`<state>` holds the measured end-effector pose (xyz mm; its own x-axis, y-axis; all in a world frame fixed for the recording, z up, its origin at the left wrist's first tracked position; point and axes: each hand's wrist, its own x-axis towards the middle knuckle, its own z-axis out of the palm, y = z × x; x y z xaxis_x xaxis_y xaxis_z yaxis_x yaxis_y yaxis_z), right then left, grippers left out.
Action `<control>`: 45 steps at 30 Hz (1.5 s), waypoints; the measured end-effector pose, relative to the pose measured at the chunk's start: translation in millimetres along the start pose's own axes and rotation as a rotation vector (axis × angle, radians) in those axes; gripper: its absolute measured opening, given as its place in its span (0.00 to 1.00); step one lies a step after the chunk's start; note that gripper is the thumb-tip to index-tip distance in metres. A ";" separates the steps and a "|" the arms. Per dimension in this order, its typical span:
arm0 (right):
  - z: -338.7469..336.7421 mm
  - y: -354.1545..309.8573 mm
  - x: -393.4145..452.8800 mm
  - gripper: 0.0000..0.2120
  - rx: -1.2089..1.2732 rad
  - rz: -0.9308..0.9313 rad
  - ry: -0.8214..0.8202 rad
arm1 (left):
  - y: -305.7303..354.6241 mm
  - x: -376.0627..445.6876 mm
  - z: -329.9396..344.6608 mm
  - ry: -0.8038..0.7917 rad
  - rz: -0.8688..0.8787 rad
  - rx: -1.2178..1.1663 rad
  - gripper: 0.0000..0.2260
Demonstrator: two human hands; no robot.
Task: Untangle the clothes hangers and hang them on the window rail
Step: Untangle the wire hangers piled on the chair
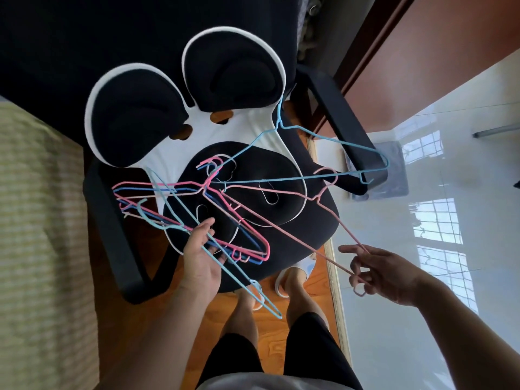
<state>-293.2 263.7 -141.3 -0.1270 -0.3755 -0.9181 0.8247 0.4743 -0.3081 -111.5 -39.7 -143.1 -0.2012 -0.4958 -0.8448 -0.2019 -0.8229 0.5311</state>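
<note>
A tangle of thin wire hangers (197, 209) in pink, blue and light blue hangs over a black office chair seat (295, 235). My left hand (201, 257) grips several of them from below, including a light-blue hanger (242, 282) that points down toward my legs. My right hand (385, 273) pinches the corner of a pale pink hanger (323, 218), which stretches up-left into the bunch. A blue hanger (323, 136) lies higher up, its end hooked over the chair's right armrest (340, 119). No window rail is in view.
The chair carries a black-and-white back cushion (180, 88). A bed with a yellowish cover (33, 220) is on the left. White glossy tiles (422, 192) lie to the right past a threshold strip, with a grey mat (394, 170). My slippered feet (292, 277) stand on wood flooring.
</note>
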 end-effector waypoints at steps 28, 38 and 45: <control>33.0 6.8 51.8 0.13 -0.157 -0.043 0.038 | 15.2 -8.6 -3.6 0.009 0.016 0.049 0.17; 26.1 31.6 44.4 0.14 -0.174 -0.067 0.087 | 23.1 -15.2 -9.5 -0.013 0.025 0.038 0.23; 45.5 48.5 42.6 0.25 -0.012 0.108 -0.119 | 23.8 -16.9 -8.3 -0.019 0.020 0.061 0.27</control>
<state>-233.5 234.5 -184.0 0.0287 -0.4128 -0.9104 0.8233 0.5263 -0.2127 -104.9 -53.2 -116.7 -0.2241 -0.5061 -0.8329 -0.2560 -0.7940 0.5514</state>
